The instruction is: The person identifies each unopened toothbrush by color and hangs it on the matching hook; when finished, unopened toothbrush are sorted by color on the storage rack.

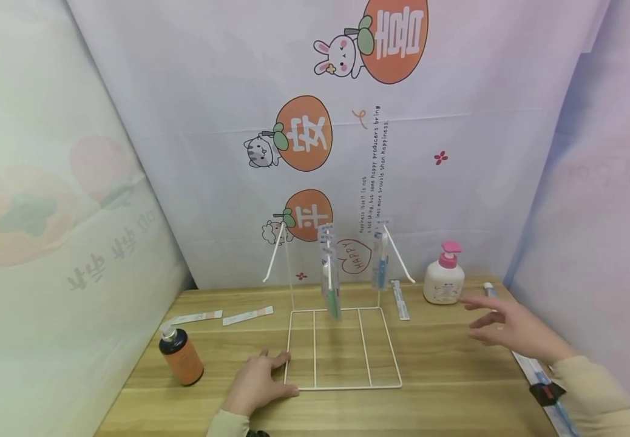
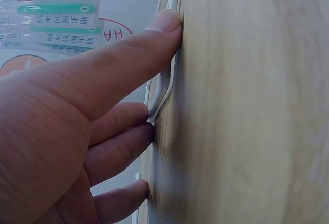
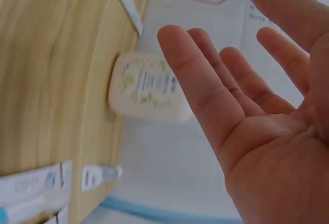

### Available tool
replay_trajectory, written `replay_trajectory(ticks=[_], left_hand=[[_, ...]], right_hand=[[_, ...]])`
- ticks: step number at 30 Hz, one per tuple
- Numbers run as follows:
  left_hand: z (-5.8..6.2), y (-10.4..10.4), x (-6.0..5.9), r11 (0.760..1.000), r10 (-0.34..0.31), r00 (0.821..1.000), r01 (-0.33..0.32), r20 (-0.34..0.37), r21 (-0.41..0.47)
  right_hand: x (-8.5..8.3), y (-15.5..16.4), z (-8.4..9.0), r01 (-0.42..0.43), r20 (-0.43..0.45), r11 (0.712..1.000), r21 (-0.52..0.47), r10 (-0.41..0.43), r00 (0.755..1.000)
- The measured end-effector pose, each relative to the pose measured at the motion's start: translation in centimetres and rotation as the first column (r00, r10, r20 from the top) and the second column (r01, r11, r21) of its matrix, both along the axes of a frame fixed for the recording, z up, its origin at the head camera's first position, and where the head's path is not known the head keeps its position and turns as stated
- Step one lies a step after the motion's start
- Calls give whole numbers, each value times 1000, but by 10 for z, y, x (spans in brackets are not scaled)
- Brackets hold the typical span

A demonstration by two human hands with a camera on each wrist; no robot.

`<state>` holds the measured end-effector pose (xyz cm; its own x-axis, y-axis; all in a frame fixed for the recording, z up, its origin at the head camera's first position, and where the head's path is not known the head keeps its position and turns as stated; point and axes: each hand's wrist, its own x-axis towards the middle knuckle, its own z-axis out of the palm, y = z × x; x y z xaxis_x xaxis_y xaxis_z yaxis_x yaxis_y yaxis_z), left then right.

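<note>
A white wire display rack [image 1: 346, 388] stands on the table. My left hand [image 1: 258, 381] holds its front left corner, the thumb along the front wire and the fingers at the left side wire. In the left wrist view, the thumb [image 2: 165, 22] rests on the wire and the other fingertips meet the table. Packaged green toothbrushes [image 1: 332, 297] hang from the middle hook, and a packaged blue toothbrush [image 1: 382, 261] from the right one. My right hand [image 1: 503, 328] is raised at the right, fingers spread and holding nothing, near a white pump bottle [image 1: 443, 283] with a pink top.
Packaged toothbrushes lie at the right edge [image 1: 539, 379] and behind the rack [image 1: 399, 300]. A toothpaste tube [image 3: 100, 176] lies beyond my right hand. At the left are a dark bottle with an orange label [image 1: 182, 358] and two flat slim packets [image 1: 247, 315]. Printed cloth [image 1: 227, 200] surrounds the table.
</note>
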<state>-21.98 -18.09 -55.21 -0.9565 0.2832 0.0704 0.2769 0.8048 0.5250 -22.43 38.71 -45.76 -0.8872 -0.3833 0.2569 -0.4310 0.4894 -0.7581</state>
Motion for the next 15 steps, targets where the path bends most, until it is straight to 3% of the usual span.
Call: replay_trajectory(ticks=[6, 15], left_hand=[[1, -1, 0, 1000, 1, 1000, -2, -9, -8], [4, 0, 2, 1000, -2, 1000, 2, -6, -14]], right_hand=[[5, 42, -16, 72, 59, 995, 67, -76, 995], [13, 96, -43, 105, 135, 983, 153, -126, 983]])
